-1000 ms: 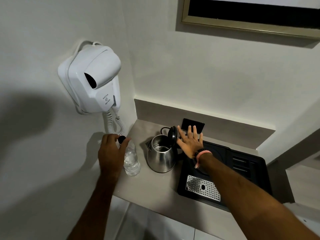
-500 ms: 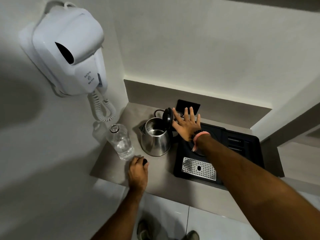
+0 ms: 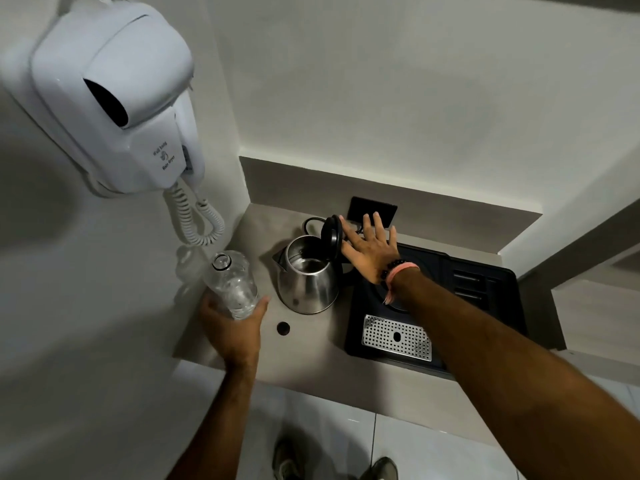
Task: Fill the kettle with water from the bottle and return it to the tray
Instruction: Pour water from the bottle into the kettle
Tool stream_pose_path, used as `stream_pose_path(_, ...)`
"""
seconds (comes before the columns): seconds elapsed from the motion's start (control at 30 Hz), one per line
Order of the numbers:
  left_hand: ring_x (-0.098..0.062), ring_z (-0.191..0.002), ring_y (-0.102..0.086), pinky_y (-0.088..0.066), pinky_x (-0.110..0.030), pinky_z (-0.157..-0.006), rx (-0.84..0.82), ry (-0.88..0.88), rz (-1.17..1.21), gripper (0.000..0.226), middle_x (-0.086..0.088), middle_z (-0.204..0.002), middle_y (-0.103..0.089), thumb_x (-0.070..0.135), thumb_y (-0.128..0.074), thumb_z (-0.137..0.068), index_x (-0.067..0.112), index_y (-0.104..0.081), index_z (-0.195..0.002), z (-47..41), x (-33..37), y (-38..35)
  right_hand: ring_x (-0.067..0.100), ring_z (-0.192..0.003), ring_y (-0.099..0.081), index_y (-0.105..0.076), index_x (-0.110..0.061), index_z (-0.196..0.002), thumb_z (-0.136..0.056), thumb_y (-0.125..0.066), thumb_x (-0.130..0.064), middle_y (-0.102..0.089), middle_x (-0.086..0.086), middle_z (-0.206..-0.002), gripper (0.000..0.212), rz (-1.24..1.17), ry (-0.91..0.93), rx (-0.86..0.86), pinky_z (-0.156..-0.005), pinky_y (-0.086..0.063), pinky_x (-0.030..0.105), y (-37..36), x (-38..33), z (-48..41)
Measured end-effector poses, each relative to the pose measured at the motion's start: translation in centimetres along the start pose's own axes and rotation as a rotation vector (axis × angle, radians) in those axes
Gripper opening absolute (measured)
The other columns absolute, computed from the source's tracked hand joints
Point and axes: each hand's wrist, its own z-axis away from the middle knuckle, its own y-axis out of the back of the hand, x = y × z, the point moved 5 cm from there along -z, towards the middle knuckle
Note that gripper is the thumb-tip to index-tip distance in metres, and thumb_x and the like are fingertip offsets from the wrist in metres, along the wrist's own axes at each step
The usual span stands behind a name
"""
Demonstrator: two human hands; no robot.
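Observation:
A steel kettle (image 3: 308, 282) stands on the grey counter, left of the black tray (image 3: 485, 289), with its black lid (image 3: 330, 235) tipped up. My right hand (image 3: 369, 251) is flat with fingers spread, its fingertips against the raised lid. A clear, uncapped water bottle (image 3: 232, 282) stands left of the kettle, and my left hand (image 3: 232, 327) wraps around its lower part. The bottle's black cap (image 3: 283, 328) lies on the counter in front of the kettle.
A white wall-mounted hair dryer (image 3: 114, 98) with a coiled cord (image 3: 194, 220) hangs above the bottle. The tray holds a perforated metal drip grate (image 3: 396, 337). A black wall socket plate (image 3: 372, 211) sits behind the kettle. The counter's front edge (image 3: 311, 382) drops to a tiled floor.
My left hand left the cap on the counter and moved left onto the bottle's lower part. The right hand stays at the kettle lid. The view tilted downward.

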Motion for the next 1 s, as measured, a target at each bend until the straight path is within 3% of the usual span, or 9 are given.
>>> stream_pose_path(0.03,0.0,-0.102,-0.057,-0.044,-0.015,-0.088,-0.023,0.043,0.049,0.103,0.016,-0.118,-0.058,0.061,-0.094,-0.041,0.026,-0.048,-0.126,-0.9,0.8,-0.3,0.03,-0.154,0.018,0.01,-0.058,-0.149,-0.082,-0.001,-0.078,0.004,0.014,-0.169,0.071,0.001,0.0,-0.006,-0.12,0.013,0.06,0.0,0.0,0.0)
stream_pose_path(0.1,-0.005,-0.105,-0.057,-0.044,-0.02,-0.091,-0.038,0.068,0.043,0.106,0.008,-0.124,-0.061,0.057,-0.096,-0.043,0.023,-0.045,-0.129,-2.1,1.8,-1.1,0.03,-0.154,0.018,0.01,-0.057,-0.15,-0.081,0.0,-0.078,0.004,0.014,-0.169,0.073,-0.003,0.004,-0.019,-0.12,0.013,0.06,0.0,-0.1,0.2)
stream_pose_path(0.2,-0.025,-0.103,-0.066,-0.046,-0.027,-0.086,-0.028,0.029,-0.021,0.091,-0.008,-0.118,-0.068,0.051,-0.094,-0.052,0.015,-0.049,-0.123,-2.9,2.5,-1.7,0.03,-0.154,0.018,0.01,-0.056,-0.15,-0.081,0.0,-0.079,0.005,0.014,-0.169,0.073,-0.018,0.009,-0.029,-0.12,0.013,0.06,0.0,-0.3,0.3)
stream_pose_path(0.27,-0.03,-0.1,-0.067,-0.046,-0.028,-0.083,-0.069,-0.044,-0.07,0.081,-0.01,-0.113,-0.069,0.046,-0.093,-0.057,0.016,-0.05,-0.119,-3.2,3.1,-1.8,0.029,-0.154,0.018,0.01,-0.056,-0.15,-0.079,0.001,-0.079,0.004,0.013,-0.169,0.075,-0.015,0.016,-0.029,-0.12,0.012,0.06,0.2,-0.3,0.2)
stream_pose_path(0.53,-0.028,-0.102,-0.064,-0.051,-0.036,-0.087,-0.542,-0.293,-0.368,0.082,-0.003,-0.114,-0.066,0.037,-0.09,-0.056,0.027,-0.043,-0.124,-4.0,6.9,-1.6,0.028,-0.154,0.017,0.009,-0.057,-0.15,-0.079,-0.001,-0.078,0.004,0.012,-0.17,0.075,-0.045,0.038,-0.028,-0.122,0.01,0.058,-0.3,0.0,-0.5)
stream_pose_path(0.7,-0.02,-0.087,-0.06,-0.045,-0.026,-0.068,-0.817,-0.353,-0.607,0.08,0.009,-0.096,-0.058,0.044,-0.08,-0.048,0.05,-0.036,-0.115,-4.2,10.0,-1.7,0.028,-0.154,0.017,0.01,-0.057,-0.15,-0.082,-0.003,-0.077,0.004,0.013,-0.169,0.072,-0.052,0.035,-0.028,-0.122,0.009,0.059,-0.1,-0.1,-0.4)
stream_pose_path(0.8,-0.02,-0.085,-0.053,-0.044,-0.03,-0.068,-0.903,-0.35,-0.813,0.091,0.008,-0.092,-0.048,0.044,-0.08,-0.046,0.04,-0.034,-0.124,-4.4,11.1,-2.1,0.029,-0.154,0.017,0.011,-0.056,-0.15,-0.089,-0.009,-0.072,0.004,0.013,-0.169,0.066,-0.054,0.025,-0.033,-0.122,0.008,0.059,-0.1,-0.2,-0.1)
stream_pose_path(0.87,-0.021,-0.086,-0.053,-0.046,-0.031,-0.068,-0.935,-0.349,-0.908,0.098,0.005,-0.097,-0.054,0.043,-0.082,-0.045,0.032,-0.036,-0.13,-4.7,11.5,-2.2,0.029,-0.154,0.017,0.011,-0.055,-0.15,-0.092,-0.012,-0.07,0.005,0.014,-0.169,0.065,-0.06,0.023,-0.045,-0.121,0.009,0.059,0.0,-0.3,0.0)
stream_pose_path(1.0,-0.02,-0.089,-0.059,-0.053,-0.032,-0.071,-0.97,-0.356,-0.975,0.089,0.003,-0.103,-0.06,0.042,-0.083,-0.044,0.026,-0.047,-0.124,-4.7,12.4,-2.3,0.03,-0.154,0.018,0.009,-0.053,-0.152,-0.094,-0.014,-0.069,0.005,0.014,-0.169,0.064,-0.069,0.019,-0.062,-0.121,0.01,0.059,0.3,-0.5,0.4)
